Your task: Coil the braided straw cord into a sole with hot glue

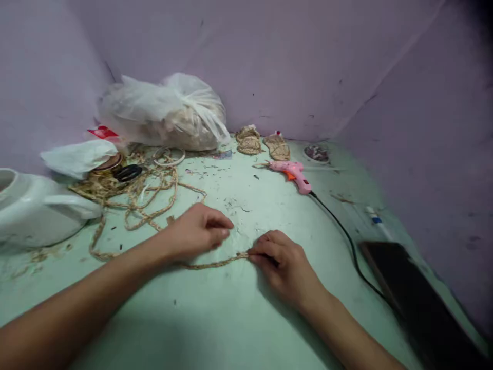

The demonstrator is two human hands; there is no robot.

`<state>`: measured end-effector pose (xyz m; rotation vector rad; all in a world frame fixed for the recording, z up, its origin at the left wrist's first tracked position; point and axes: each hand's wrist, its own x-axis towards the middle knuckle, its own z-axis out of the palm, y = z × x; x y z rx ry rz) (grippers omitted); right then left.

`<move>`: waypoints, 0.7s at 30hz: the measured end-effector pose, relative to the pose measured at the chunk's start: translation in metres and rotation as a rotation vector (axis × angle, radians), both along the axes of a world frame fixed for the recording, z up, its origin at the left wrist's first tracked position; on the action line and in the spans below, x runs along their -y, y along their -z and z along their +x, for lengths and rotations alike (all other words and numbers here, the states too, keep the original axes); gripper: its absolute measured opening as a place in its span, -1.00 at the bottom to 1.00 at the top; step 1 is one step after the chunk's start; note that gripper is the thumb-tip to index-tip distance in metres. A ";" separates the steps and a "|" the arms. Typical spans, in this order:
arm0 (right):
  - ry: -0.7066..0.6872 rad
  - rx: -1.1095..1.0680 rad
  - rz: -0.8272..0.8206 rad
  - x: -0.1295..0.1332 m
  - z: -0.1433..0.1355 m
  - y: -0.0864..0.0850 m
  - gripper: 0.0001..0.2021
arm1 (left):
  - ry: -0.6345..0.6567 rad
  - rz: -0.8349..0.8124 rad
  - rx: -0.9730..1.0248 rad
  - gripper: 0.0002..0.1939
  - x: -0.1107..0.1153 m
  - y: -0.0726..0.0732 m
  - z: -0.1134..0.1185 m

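Observation:
Between the fingertips of my right hand [279, 259] is the end of a braided straw cord [215, 264], pinched just above the green tabletop. The cord runs left, passes under my left forearm and joins a loose tangle of braid at the back left. My left hand [202, 228] is over the table above the cord, its thumb and fingers apart with nothing between them. A pink glue gun [292, 172] lies beyond my right hand, nozzle pointing left, its black cable running toward the right front.
A white jug [34, 210] lies at the left. Behind are a stuffed plastic bag [173, 113] and two small woven slipper shapes [248, 140]. A dark flat slab [416, 303] and a blue-and-white stick [375, 218] are on the right. Walls enclose the table.

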<state>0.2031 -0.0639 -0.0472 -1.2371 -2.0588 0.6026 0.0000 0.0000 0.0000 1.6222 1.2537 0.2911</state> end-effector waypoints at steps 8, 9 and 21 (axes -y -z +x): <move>-0.004 0.007 -0.044 -0.001 -0.002 -0.004 -0.85 | 0.096 0.387 -0.276 -0.85 0.036 0.011 0.024; -0.009 0.008 -0.051 -0.001 -0.002 -0.004 -0.86 | 0.115 0.426 -0.313 -0.83 0.040 0.015 0.027; 0.079 0.043 -0.091 0.006 0.028 -0.011 -0.84 | 0.175 0.570 -0.352 -0.79 0.045 0.029 0.028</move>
